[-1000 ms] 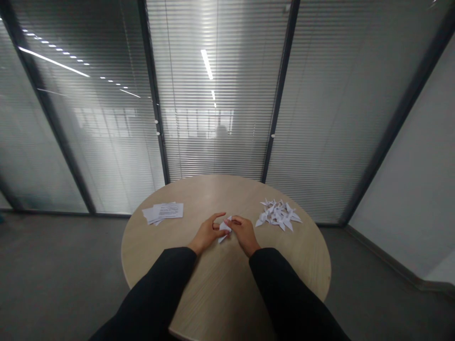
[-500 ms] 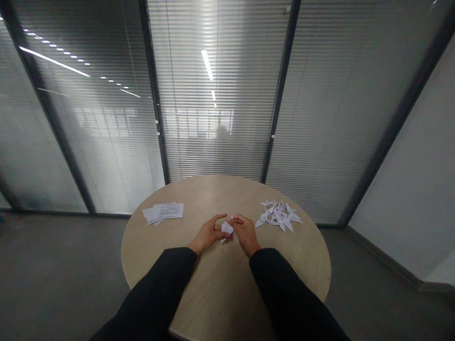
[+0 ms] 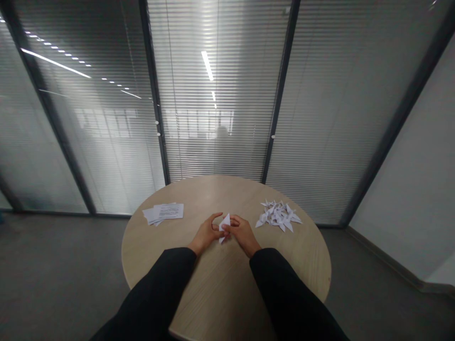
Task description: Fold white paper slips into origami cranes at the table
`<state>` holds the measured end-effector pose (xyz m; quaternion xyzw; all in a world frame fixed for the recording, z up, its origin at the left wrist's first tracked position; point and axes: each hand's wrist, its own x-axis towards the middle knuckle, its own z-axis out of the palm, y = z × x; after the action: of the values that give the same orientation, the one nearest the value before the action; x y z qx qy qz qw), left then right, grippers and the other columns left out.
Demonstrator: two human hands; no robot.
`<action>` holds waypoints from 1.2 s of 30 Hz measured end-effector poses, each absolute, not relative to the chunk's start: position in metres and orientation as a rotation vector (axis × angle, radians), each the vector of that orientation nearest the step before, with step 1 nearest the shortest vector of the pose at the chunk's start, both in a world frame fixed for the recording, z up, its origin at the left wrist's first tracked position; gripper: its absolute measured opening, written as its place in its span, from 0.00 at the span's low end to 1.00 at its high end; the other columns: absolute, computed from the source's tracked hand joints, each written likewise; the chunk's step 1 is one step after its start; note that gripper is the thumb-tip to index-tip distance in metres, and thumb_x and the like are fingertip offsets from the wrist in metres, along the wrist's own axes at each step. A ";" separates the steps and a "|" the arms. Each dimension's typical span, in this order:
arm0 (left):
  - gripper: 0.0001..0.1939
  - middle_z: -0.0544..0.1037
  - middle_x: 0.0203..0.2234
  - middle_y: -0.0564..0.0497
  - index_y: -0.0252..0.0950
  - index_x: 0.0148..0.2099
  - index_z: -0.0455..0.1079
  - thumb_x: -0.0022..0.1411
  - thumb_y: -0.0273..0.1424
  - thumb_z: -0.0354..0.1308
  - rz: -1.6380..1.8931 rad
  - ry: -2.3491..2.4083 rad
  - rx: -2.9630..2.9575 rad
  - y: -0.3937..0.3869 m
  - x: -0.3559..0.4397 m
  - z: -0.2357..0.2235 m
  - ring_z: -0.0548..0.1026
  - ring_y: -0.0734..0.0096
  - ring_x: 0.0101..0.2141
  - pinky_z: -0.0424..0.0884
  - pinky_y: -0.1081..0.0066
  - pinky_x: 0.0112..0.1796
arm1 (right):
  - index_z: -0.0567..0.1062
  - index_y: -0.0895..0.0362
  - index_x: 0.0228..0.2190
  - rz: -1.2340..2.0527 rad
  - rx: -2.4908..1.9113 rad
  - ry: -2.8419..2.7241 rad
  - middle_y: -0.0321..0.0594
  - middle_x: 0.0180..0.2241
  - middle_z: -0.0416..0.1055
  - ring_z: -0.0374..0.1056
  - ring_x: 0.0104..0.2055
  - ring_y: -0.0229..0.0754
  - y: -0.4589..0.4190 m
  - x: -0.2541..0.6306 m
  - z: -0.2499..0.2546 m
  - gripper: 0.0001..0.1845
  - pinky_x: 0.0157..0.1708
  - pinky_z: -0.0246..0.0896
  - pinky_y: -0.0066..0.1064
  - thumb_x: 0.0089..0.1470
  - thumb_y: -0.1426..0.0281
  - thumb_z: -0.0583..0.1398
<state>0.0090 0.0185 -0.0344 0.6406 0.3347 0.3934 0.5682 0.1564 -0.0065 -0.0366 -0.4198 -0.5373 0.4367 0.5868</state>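
My left hand (image 3: pixel 207 233) and my right hand (image 3: pixel 242 232) meet over the middle of a round wooden table (image 3: pixel 220 284). Both pinch a small white folded paper piece (image 3: pixel 224 223) between their fingertips; one pointed flap stands up between the thumbs. A heap of several finished white folded paper shapes (image 3: pixel 278 215) lies to the right of my right hand. To the left of my left hand lies a small stack of flat paper sheets (image 3: pixel 164 212). Black sleeves cover both forearms.
Glass partitions with closed blinds (image 3: pixel 216 94) and dark frames stand just behind the table. Grey carpet floor (image 3: pixel 60 274) surrounds the table. A white wall (image 3: pixel 419 180) runs along the right.
The paper piece has been turned and refolded between my fingers: a pointed flap now stands upright. Both hands stayed in the same spot.
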 end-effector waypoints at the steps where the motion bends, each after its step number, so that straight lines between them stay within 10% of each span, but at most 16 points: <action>1: 0.46 0.77 0.20 0.51 0.29 0.60 0.53 0.40 0.31 0.68 0.919 0.784 1.507 0.018 0.009 -0.034 0.74 0.72 0.21 0.63 0.76 0.25 | 0.75 0.58 0.32 1.013 -0.980 -1.254 0.37 0.25 0.75 0.69 0.25 0.40 -0.007 0.156 -0.036 0.18 0.24 0.62 0.28 0.35 0.66 0.67; 23: 0.44 0.78 0.23 0.45 0.27 0.54 0.59 0.35 0.29 0.72 0.816 0.696 1.323 0.016 0.011 -0.037 0.78 0.61 0.26 0.74 0.63 0.32 | 0.76 0.58 0.30 0.954 -0.991 -1.129 0.38 0.24 0.76 0.71 0.26 0.42 -0.008 0.162 -0.036 0.18 0.29 0.61 0.31 0.34 0.63 0.68; 36: 0.26 0.78 0.23 0.47 0.29 0.35 0.70 0.31 0.33 0.73 0.768 0.715 1.322 0.015 0.011 -0.036 0.77 0.65 0.25 0.72 0.66 0.33 | 0.77 0.59 0.28 0.940 -1.026 -1.085 0.42 0.27 0.76 0.71 0.29 0.44 -0.010 0.160 -0.033 0.19 0.31 0.63 0.32 0.35 0.59 0.68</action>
<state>0.0106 0.0152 -0.0356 0.5854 0.3166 0.3400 0.6645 0.1598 -0.0097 -0.0332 -0.4491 -0.4747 0.4115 0.6354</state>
